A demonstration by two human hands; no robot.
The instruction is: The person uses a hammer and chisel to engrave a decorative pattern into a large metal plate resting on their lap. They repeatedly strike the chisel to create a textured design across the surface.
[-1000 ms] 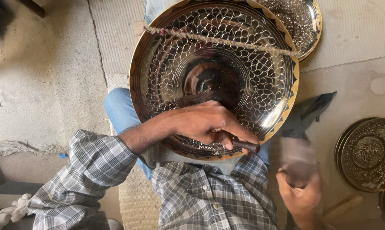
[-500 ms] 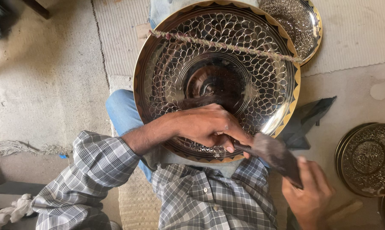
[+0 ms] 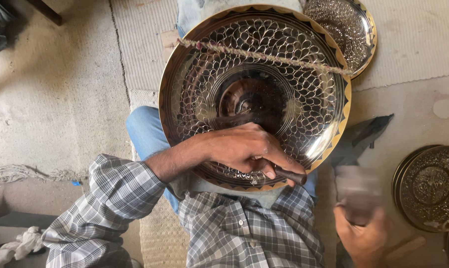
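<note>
The person sits on the floor with a large round brass-coloured metal tray (image 3: 257, 94), chased with a scale-like pattern and edged in a gold zigzag band, propped on the lap and tilted toward the chest. A frayed twisted cord (image 3: 269, 55) runs across the tray's upper part from rim to rim.

The left hand (image 3: 247, 149) lies on the lower face of the tray, fingers curled and pinched tight about a short dark metal punch (image 3: 290, 174), whose end sticks out past the thumb toward the tray's lower right rim. The forearm comes out of a rolled grey checked shirt sleeve (image 3: 105, 198).

The right hand (image 3: 362, 238) is low at the right, clear of the tray, closed round the handle of a blurred dark-headed hammer (image 3: 356, 191). The blur hides the head's exact shape; the grip itself reads as wrapped shut.

Blue denim (image 3: 145, 131) shows under the tray's left edge. A smaller engraved metal plate (image 3: 346, 30) lies behind the tray at upper right, partly overlapped by it. A dark ornate round plate (image 3: 430, 186) sits on the floor at far right, apart from the hammer hand. A dark cloth (image 3: 363, 136) lies beside the tray's right rim. A pale woven mat (image 3: 408, 44) covers the floor beyond.
</note>
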